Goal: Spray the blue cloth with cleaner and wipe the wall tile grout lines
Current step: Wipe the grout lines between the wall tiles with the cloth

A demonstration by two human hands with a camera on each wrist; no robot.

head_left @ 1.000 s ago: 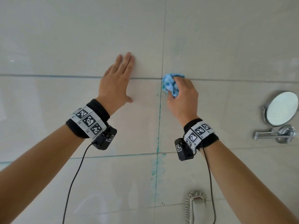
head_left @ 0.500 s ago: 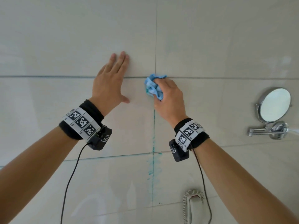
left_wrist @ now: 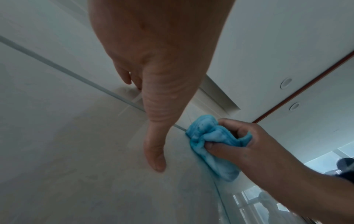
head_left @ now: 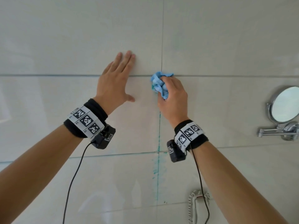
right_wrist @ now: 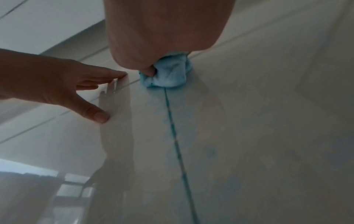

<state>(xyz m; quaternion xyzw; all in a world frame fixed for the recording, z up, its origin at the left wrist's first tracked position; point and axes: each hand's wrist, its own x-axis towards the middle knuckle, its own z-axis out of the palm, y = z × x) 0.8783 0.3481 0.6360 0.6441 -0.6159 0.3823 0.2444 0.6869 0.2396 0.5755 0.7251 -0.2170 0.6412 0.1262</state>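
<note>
My right hand (head_left: 174, 96) grips a crumpled blue cloth (head_left: 159, 84) and presses it against the wall where the vertical grout line (head_left: 159, 131) meets a horizontal one. Below the cloth (right_wrist: 166, 74) the vertical grout line (right_wrist: 175, 136) is stained teal, with smears on the tile beside it. My left hand (head_left: 115, 78) lies flat on the tile to the left, fingers straight and thumb spread. The left wrist view shows the left thumb on the tile and the cloth (left_wrist: 212, 141) bunched in the right hand (left_wrist: 249, 145). No spray bottle is in view.
A round chrome mirror (head_left: 284, 105) on a swing arm juts from the wall at the right. A white wall phone with a coiled cord (head_left: 196, 206) hangs low, under my right forearm. Cables run down from both wrist cameras.
The right hand and cloth stay at the grout crossing with only a small shift. The left hand keeps its flat place on the tile. The view itself has drifted a little.
</note>
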